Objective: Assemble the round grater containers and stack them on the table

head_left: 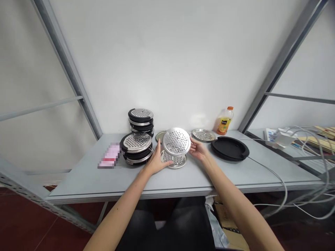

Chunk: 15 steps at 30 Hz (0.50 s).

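Observation:
A round metal grater disc [176,141] is raised and tilted above the table, its holed face toward me. My right hand [198,149] pinches this disc at its right rim. On the other side, my left hand [156,161] has its thumb and fingers spread, with the fingers beside the disc's left rim; whether they touch it I cannot tell. Below the raised disc lies another grater disc [180,161], partly covered, with my left thumb over it. Behind, a further round disc [159,135] shows only in part.
Left stand two stacks of black-rimmed graters, a front stack [137,143] and a back stack [141,113], near a pixelated pink rectangle [110,155]. Right are a grater disc [204,135], a black round tray [230,148], an orange-capped bottle [224,122] and white cables [277,177].

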### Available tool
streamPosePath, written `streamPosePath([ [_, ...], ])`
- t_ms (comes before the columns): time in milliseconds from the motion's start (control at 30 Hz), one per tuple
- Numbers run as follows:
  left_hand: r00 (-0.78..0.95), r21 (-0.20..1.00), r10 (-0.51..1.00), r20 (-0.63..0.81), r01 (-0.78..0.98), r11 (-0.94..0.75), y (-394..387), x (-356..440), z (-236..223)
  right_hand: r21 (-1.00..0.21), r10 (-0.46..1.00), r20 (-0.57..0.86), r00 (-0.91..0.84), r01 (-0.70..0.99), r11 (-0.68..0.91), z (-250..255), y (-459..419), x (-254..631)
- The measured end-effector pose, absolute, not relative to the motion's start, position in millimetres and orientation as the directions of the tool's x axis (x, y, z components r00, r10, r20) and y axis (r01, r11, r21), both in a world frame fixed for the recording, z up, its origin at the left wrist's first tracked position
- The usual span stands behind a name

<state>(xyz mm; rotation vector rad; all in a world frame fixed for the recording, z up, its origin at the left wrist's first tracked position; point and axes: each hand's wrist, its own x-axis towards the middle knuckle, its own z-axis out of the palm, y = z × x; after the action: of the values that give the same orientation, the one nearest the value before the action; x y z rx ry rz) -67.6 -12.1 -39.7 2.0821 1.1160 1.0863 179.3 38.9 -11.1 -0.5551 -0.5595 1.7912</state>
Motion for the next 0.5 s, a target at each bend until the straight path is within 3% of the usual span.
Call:
streamPosePath([
  [267,0.304,0.697,0.831,0.466,0.452,-0.556,-5,-70,-46,-0.63,0.94,-0.049,-0.338,-0.72,-0.291,-22,36,172],
  [500,0.281,0.632,0.804,0.524,0.505,-0.588,3,-70,-55,-0.784,0.981,0.025,-0.19,-0.613,-0.098,-21,36,168],
])
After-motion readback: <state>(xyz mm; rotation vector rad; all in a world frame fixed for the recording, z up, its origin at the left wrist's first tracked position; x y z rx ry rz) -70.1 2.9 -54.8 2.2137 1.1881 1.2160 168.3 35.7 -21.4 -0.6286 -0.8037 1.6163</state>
